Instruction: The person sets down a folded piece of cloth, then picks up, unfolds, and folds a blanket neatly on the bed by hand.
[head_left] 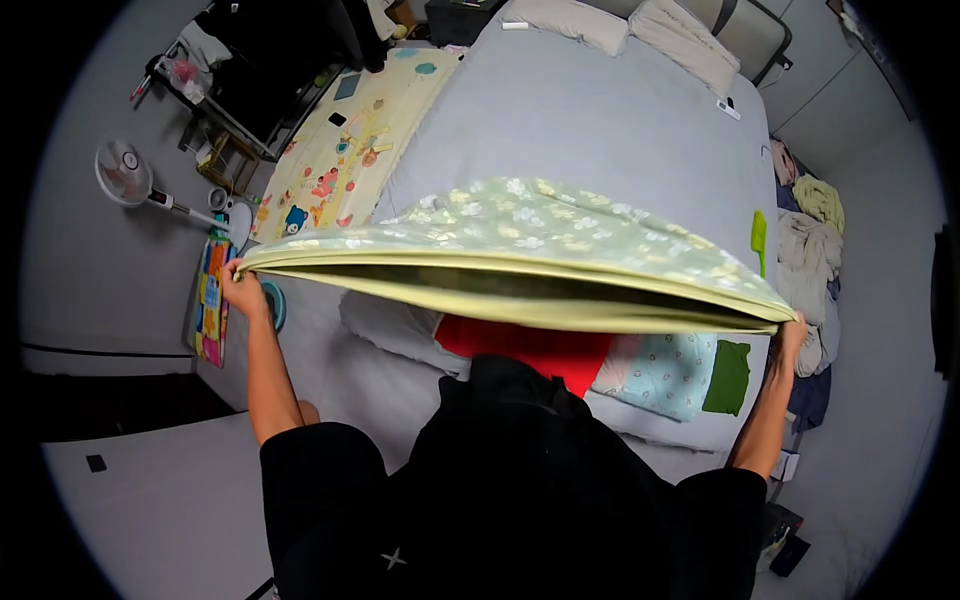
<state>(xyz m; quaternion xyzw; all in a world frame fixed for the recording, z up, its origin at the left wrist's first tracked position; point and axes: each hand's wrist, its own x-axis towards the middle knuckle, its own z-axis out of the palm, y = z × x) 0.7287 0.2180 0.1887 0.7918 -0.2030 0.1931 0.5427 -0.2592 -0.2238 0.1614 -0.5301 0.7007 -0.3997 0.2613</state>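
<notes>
A pale green bed cover [530,215] with white and yellow flowers and a yellow border is stretched wide in front of me. Its near edges part along the middle, and a dark gap shows between them. My left hand [241,286] is closed on its left corner. At the far right my right hand [792,335] grips the opposite corner. Beneath and nearer my body lie a red cloth [540,350], a light blue patterned folded cloth [665,375] and a dark green cloth [727,378], partly hidden by the cover and my black shirt.
A grey-sheeted bed [560,110] extends ahead, with pillows [685,42] at its head. On its right edge lies a bright green brush [758,238]. Clothes [808,245] are piled beyond that side. To the left are a patterned mat [350,160] and a standing fan [125,172].
</notes>
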